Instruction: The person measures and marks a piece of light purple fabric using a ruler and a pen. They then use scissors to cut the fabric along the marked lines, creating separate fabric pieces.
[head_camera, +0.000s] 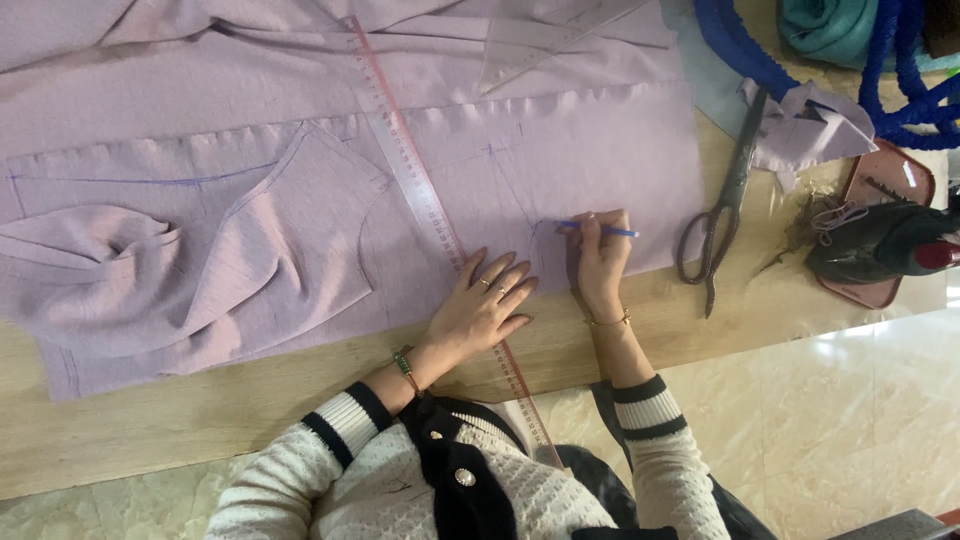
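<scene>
On the pale wooden table (150, 420), two hands work over flat lilac fabric (560, 160).

At six o'clock the left hand (478, 312) lies open, fingers spread, pressing the fabric beside the long clear ruler with red marks (420, 190), whose lower end is hidden by the sleeve. The right hand (598, 258) is closed around a slim blue pencil (600, 230); its tip is hard to make out. Dark metal scissors (722, 205) lie at three o'clock, well apart.

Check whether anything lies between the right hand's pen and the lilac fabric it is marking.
Nothing visible does. The right hand holds the blue pen directly on the lilac fabric. The ruler lies to one side under the left hand; the scissors lie off the cloth.
</scene>
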